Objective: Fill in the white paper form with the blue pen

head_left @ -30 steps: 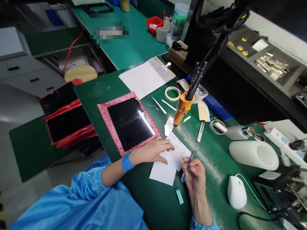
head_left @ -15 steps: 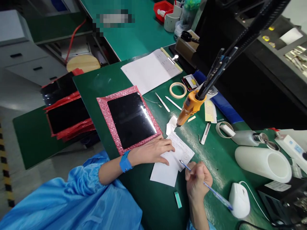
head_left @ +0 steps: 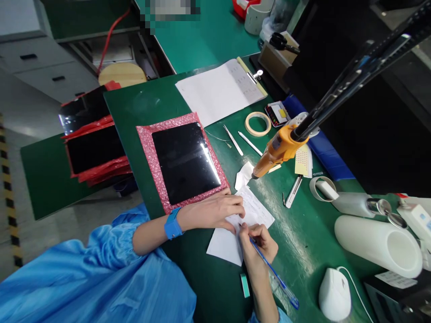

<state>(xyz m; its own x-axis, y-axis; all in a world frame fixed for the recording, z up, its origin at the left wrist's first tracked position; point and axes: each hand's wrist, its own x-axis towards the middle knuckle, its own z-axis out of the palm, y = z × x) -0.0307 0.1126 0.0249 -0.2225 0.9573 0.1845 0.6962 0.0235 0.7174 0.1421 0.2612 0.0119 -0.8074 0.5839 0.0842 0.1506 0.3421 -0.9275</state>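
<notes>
My right hand [head_left: 257, 249] grips a blue pen [head_left: 274, 273], its tip down at the written paper [head_left: 257, 208]. Flat across the papers lies my left hand [head_left: 215, 211], fingers stretched out and slightly bent, with a blue strap at the wrist. A second white sheet [head_left: 224, 246] shows below the written one. Just beyond my left hand, a black glossy screen panel [head_left: 186, 163] rests on pink bubble wrap [head_left: 148, 150]. A small green-and-white piece [head_left: 244, 285] sits left of my right forearm.
An orange tool [head_left: 278, 150] hangs over the table on black cables. Behind it are a tape roll [head_left: 257, 124], tweezers [head_left: 233, 140] and a clipboard [head_left: 251, 74]. To the right stand a white mouse [head_left: 335, 294] and a white roll [head_left: 377, 246]. More wrapped panels [head_left: 96, 148] lie at left.
My right hand has moved left onto the paper, bringing the pen tip close to my left thumb. The left hand stays on the papers. The camera view has shifted slightly.
</notes>
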